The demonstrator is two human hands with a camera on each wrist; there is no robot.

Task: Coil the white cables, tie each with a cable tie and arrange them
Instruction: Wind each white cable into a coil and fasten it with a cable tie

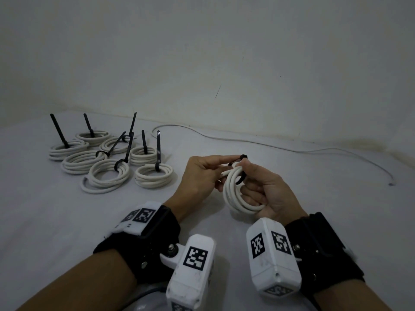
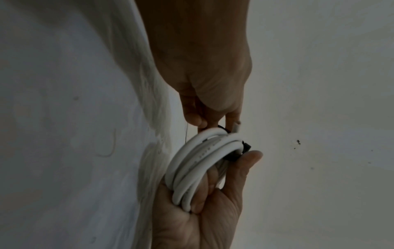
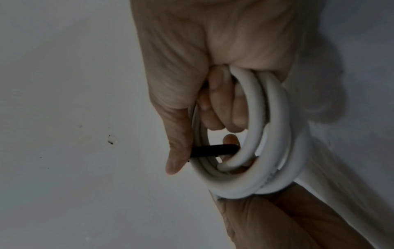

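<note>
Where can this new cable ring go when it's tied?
Bare sheet lies between the tied coils and the loose cable, and also nearer, left of the left hand. The far left is crowded with coils.

The right hand (image 1: 267, 187) covers the far side of the coil (image 1: 238, 194), and most of the black cable tie (image 1: 238, 173) is lost behind fingers and loops. Whether its tail is threaded through the head cannot be told. Both forearms are cut off by the head view's lower edge.
</note>
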